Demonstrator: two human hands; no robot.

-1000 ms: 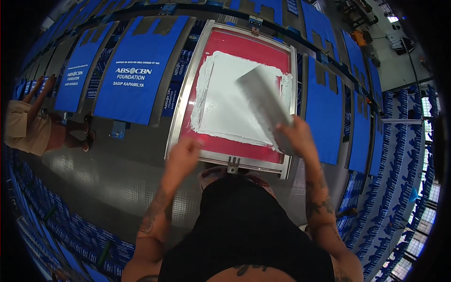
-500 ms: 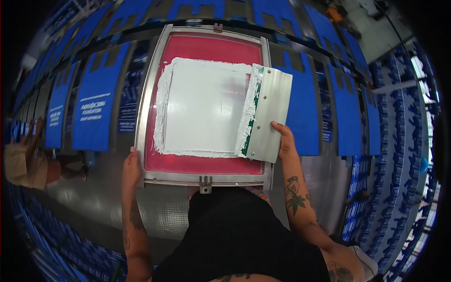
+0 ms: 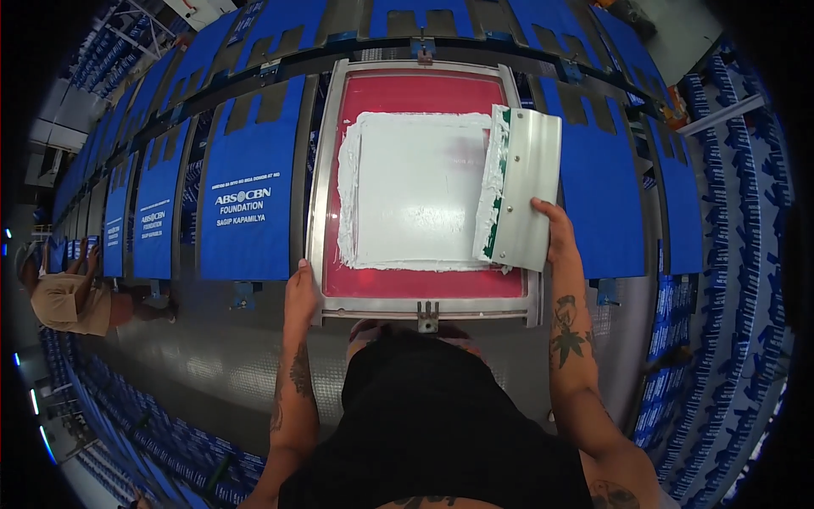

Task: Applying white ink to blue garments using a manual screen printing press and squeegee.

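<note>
A silk-screen printing frame [image 3: 321, 212] with metal rails and red mesh lies in front of me, thick white ink [image 3: 407, 191] spread over its middle. My left hand [image 3: 301, 293] grips the near end of its left rail, thumb up along the edge. Across the right side of the frame lies a wide metal squeegee [image 3: 532, 187] with a green, ink-smeared blade, overhanging the rail. My right hand [image 3: 557, 233] closes on the squeegee's outer edge near its lower end, thumb on top. The fingers underneath are hidden, so whether they also touch the rail is unclear.
Blue bags [image 3: 246, 153] with cut-out handles lie on boards to both sides and behind the frame; those at left carry white print. A person in a tan shirt [image 3: 72, 301] works at far left. Racks of blue bags [image 3: 721, 254] line the right.
The whole view has shifted, so frame, bags and the person at left appear farther right. Both hands keep their hold, and the squeegee stays on the right side of the frame.
</note>
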